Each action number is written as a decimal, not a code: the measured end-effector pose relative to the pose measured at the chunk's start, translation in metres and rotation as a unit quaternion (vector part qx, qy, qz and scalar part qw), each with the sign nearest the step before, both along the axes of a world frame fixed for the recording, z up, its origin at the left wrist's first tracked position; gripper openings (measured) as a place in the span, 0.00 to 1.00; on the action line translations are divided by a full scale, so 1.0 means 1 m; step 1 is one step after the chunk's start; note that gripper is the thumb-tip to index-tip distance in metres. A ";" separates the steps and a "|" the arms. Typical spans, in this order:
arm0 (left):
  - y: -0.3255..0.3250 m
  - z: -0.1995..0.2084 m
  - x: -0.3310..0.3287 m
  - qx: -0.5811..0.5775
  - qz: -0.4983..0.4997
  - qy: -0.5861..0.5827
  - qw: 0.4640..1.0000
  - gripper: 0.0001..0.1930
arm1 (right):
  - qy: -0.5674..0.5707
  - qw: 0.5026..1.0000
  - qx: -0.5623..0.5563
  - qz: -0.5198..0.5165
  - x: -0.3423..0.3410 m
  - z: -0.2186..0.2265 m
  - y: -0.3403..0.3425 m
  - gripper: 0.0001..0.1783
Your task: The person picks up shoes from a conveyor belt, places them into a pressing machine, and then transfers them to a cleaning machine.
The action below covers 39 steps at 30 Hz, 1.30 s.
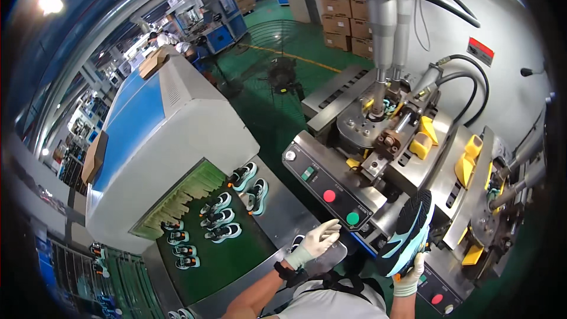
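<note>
My right hand (411, 276), in a pale glove, grips a sneaker (409, 237) by its heel end. The sneaker is held toe up, with its black and light-blue sole facing left. My left hand (318, 241), also gloved, holds nothing; its fingers stretch to the right, apart from the control panel (319, 180). That panel carries a red button (329, 195) and a green button (353, 218). Behind my left hand, another shoe (297, 243) shows only in part on the metal ledge.
At left, several sneakers (223, 233) lie on a green conveyor belt (207, 272) below a machine hood (195, 124) with a bristle curtain. Two more stand on the metal side ledge (274, 215). A press (378, 124) with yellow blocks (420, 145) stands at right, beyond it a floor fan (280, 74).
</note>
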<state>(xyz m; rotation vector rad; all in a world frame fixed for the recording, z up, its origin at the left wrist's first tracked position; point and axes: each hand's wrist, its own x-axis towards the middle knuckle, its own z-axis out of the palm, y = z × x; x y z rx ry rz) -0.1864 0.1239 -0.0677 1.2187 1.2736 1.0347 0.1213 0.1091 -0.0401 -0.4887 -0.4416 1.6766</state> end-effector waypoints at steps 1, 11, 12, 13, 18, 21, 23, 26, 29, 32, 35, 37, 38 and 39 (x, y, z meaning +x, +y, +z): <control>-0.006 -0.003 -0.004 -0.005 0.007 0.000 1.000 0.27 | -0.002 1.000 -0.009 0.002 -0.001 -0.005 -0.001 0.35; 0.045 0.012 -0.040 0.045 0.050 -0.036 0.997 0.28 | -0.029 0.998 -0.061 0.014 -0.048 0.056 0.020 0.39; 0.056 0.033 -0.043 0.079 0.045 -0.013 0.996 0.28 | -0.020 0.996 -0.085 -0.001 -0.046 0.048 0.021 0.39; 0.066 0.049 -0.042 0.091 0.060 -0.023 0.994 0.27 | -0.002 0.996 -0.083 0.036 -0.045 0.050 0.025 0.38; 0.143 0.101 -0.041 0.261 0.009 0.195 0.945 0.23 | -0.033 0.994 -0.103 -0.002 -0.047 0.047 0.030 0.36; 0.188 0.136 -0.026 0.381 -0.029 0.324 0.865 0.20 | -0.028 0.993 -0.114 -0.014 -0.042 0.047 0.032 0.34; 0.226 0.130 -0.015 0.366 -0.057 0.298 0.880 0.21 | -0.024 0.992 -0.121 -0.026 -0.041 0.058 0.035 0.33; 0.291 0.091 -0.003 0.327 -0.098 0.317 0.885 0.23 | -0.039 0.991 -0.128 -0.014 -0.029 0.031 0.030 0.31; 0.349 0.044 -0.003 0.258 -0.082 0.376 0.886 0.27 | -0.123 0.987 -0.108 0.007 -0.024 0.036 0.035 0.33; 0.395 0.017 0.015 0.208 -0.090 0.433 0.872 0.30 | -0.131 0.988 -0.077 -0.027 -0.027 0.043 0.039 0.36; 0.427 0.002 0.038 0.099 -0.115 0.483 0.862 0.33 | -0.140 0.986 -0.093 -0.022 -0.018 0.041 0.029 0.35; 0.443 -0.021 0.028 0.121 -0.094 0.477 0.865 0.34 | -0.165 0.982 -0.083 -0.038 -0.017 0.051 0.033 0.32; 0.451 -0.023 0.036 0.089 -0.097 0.476 0.869 0.35 | -0.168 0.981 -0.088 -0.043 -0.014 0.048 0.034 0.32; 0.454 -0.022 0.039 0.133 -0.096 0.463 0.871 0.35 | -0.160 0.980 -0.113 -0.030 -0.012 0.045 0.032 0.32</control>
